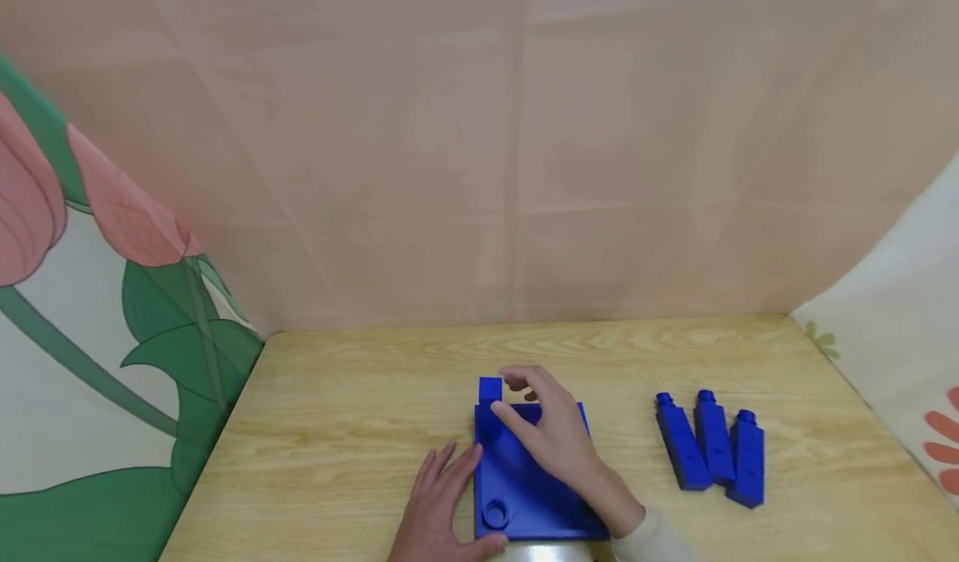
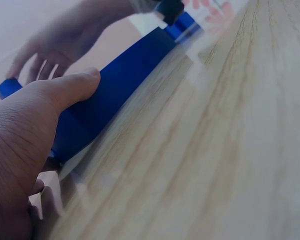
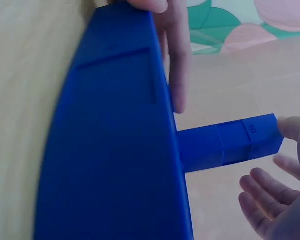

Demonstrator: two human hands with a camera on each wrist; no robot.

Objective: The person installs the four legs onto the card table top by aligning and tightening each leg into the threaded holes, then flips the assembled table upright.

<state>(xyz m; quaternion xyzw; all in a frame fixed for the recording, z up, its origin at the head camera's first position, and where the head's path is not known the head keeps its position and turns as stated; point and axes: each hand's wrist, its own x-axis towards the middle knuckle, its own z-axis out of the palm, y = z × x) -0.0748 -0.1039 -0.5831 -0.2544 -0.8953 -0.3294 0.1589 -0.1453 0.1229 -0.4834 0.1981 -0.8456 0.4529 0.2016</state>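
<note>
A square blue board (image 1: 535,483) with a raised rim lies on the table, and a round socket (image 1: 495,513) shows in its near left corner. At the far left corner a square blue post (image 1: 490,390) stands upright. My right hand (image 1: 558,429) reaches over the board with its thumb at the post. In the right wrist view, the thumb tip meets the end of the post (image 3: 222,145) while the other fingers are spread apart from it. My left hand (image 1: 442,504) steadies the near left corner, straight fingers along the left side and thumb at the front edge.
Three similar blue posts (image 1: 714,445) with round knobbed ends lie side by side on the wooden table (image 1: 337,412) to the right. A plain cloth (image 1: 517,171) hangs behind the table, and flower-patterned cloth (image 1: 172,329) hangs along its left side.
</note>
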